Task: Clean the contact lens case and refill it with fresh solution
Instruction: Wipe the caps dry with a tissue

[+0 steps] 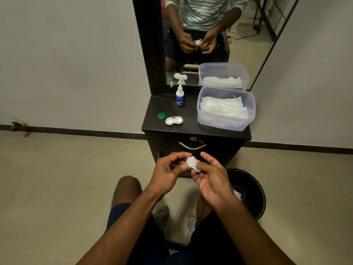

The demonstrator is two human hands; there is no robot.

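Observation:
A white lens case lies on the dark dresser top, both wells uncovered. One green cap sits just to its left. Behind them, against the mirror, stands a small solution bottle with a blue label and white top. Below the dresser front, my left hand and my right hand meet around a crumpled white tissue. My left fingertips pinch its left side and my right fingers press it from the right. Whether anything is wrapped inside the tissue is hidden.
A clear plastic tub holding white tissues fills the right of the dresser top. A black bin with a used tissue in it stands on the floor under my right wrist. A drawer handle juts out just above my hands. My knees are below.

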